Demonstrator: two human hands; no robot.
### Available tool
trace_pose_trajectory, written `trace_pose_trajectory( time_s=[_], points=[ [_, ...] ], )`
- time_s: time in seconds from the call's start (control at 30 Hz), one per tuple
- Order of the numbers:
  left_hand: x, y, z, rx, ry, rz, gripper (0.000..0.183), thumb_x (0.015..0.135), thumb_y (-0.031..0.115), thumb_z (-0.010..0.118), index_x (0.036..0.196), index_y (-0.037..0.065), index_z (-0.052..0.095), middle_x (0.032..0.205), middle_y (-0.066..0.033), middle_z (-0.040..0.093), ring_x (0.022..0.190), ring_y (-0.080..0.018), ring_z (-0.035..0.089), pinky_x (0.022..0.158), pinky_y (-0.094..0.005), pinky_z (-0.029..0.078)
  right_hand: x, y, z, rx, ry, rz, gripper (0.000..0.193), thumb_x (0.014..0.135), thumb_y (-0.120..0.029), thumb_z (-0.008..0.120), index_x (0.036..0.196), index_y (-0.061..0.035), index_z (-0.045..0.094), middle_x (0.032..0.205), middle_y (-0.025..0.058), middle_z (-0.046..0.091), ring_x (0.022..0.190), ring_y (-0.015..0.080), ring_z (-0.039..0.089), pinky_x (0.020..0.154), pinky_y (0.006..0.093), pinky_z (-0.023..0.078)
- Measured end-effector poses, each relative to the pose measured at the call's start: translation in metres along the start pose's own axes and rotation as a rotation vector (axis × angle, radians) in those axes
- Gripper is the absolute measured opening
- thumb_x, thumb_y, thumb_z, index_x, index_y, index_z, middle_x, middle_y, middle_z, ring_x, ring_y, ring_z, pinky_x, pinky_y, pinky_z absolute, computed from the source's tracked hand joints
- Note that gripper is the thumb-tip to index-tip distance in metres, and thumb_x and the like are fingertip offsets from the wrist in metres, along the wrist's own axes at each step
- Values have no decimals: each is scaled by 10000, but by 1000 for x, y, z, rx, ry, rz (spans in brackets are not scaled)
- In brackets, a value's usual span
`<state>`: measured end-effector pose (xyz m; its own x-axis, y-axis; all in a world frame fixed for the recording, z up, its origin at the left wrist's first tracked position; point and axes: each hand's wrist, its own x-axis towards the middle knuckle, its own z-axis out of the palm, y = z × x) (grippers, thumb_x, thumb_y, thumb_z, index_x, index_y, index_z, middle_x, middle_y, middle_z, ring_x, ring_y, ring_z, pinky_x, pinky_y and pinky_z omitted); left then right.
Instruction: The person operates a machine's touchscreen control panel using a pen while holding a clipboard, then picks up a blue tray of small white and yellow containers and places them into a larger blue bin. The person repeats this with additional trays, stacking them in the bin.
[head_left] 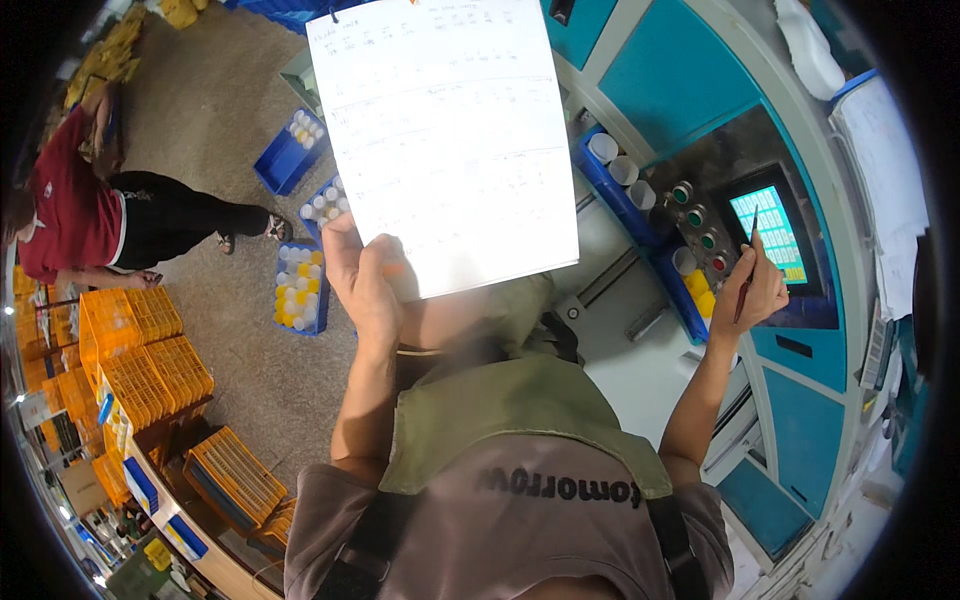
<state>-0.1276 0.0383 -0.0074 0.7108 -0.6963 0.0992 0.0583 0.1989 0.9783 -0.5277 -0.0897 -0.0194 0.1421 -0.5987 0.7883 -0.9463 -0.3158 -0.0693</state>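
My left hand [362,283] grips the lower left corner of a stack of white paper sheets [455,150], with the thumb on top. Rows of handwriting cover the upper sheet, which is held up in front of me. At the right, my right hand [762,288] is closed around a dark red pen [741,303]. The pen's upper end points at a lit touchscreen [772,215] on a teal machine; whether it touches the glass, I cannot tell. Several round push buttons [708,241] line the panel left of the screen.
Blue bins [688,318] with white and yellow cups stand beside the machine [690,75]. On the floor at left are more blue bins [280,172] with cups. A person [150,205] in a red shirt stands far left, near stacked orange crates [160,375].
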Motion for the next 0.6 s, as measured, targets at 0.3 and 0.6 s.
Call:
trace_pose_trajectory(
  time_s=[0.3, 0.6],
  points=[
    [-1, -3, -2, 29, -13, 15, 251, 868, -48, 494, 1113, 2, 516, 1018, -74, 577, 903, -113, 540, 804, -263, 455, 4, 0, -10, -27, 3, -3, 219, 944, -162, 619, 1116, -77, 725, 815, 30, 659, 790, 151, 579, 796, 360, 317],
    [-1, -3, -6, 267, 40, 56, 185, 880, 6, 516, 1062, 23, 546, 946, -34, 524, 852, -123, 532, 711, -259, 457, 9, -2, -14, -19, 76, 13, 228, 863, -61, 676, 1088, -72, 717, 783, 13, 630, 757, 149, 581, 798, 338, 302]
  ],
)
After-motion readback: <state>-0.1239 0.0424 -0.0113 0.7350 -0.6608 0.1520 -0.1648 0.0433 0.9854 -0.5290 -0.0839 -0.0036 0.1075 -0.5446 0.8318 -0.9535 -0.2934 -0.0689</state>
